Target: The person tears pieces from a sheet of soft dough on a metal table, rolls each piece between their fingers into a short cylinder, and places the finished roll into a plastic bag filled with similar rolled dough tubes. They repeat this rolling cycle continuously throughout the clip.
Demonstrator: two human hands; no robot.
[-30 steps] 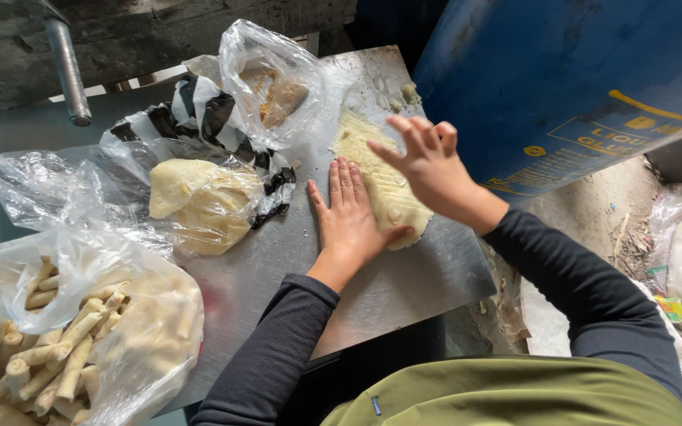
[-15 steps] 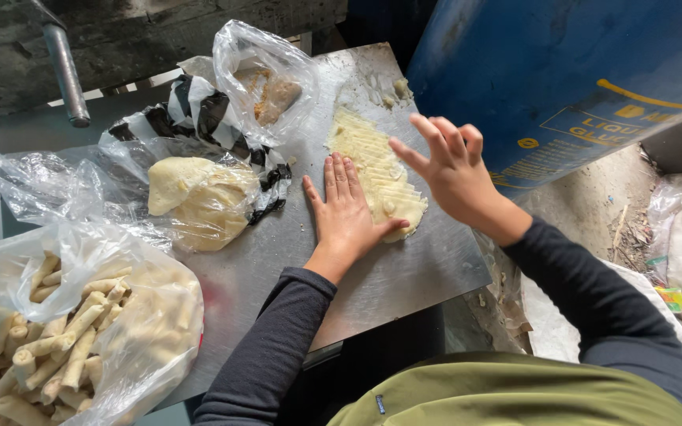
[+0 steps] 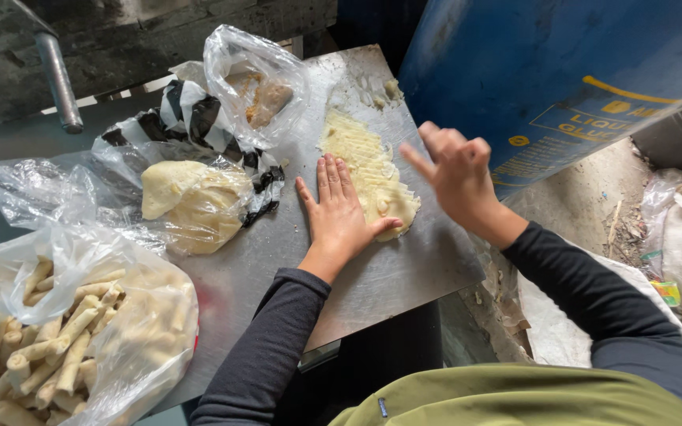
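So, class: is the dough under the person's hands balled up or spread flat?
Spread flat: the dough lies as a thin ridged sheet on the metal tabletop, left hand pressing its edge.

Pale yellow dough sheet, pressed thin and ridged, flat on metal tabletop

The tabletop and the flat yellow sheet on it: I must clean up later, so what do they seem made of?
Grey tabletop: likely bare sheet metal, dull sheen, smeared. Flat pale yellow sheet: seemingly soft dough, ridged and ragged-edged, under the left hand.
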